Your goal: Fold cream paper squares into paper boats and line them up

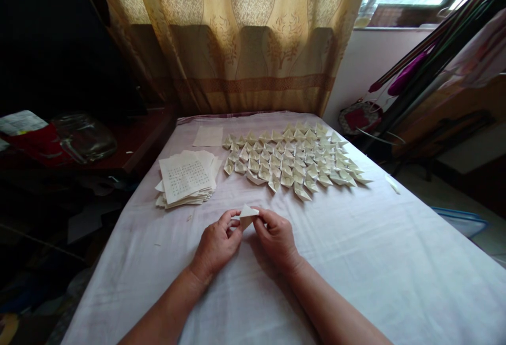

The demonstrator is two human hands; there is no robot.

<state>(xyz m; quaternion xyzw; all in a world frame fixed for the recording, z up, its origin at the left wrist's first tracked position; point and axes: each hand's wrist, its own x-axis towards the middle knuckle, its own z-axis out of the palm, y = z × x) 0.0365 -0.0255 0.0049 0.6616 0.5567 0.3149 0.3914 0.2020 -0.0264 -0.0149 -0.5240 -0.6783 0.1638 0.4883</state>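
Note:
Between my two hands, just above the sheet-covered table, is a small piece of folded white paper [249, 217] with a pointed top. My left hand [219, 239] pinches its left side with thumb and fingers. On the other side, my right hand [276, 234] is closed on the paper's right edge. Beyond my hands, rows of folded paper boats [286, 157] stand close together. A stack of square paper sheets [187, 176], the top one covered in handwriting, lies to the left of the boats.
A single blank sheet [208, 136] lies behind the stack. The white cloth [356, 260] covers the table. A paper scrap [392, 183] rests near its right edge. To the left, a dark red cabinet [146, 144] holds a clear jar [89, 136]. A patterned curtain [253, 55] hangs behind.

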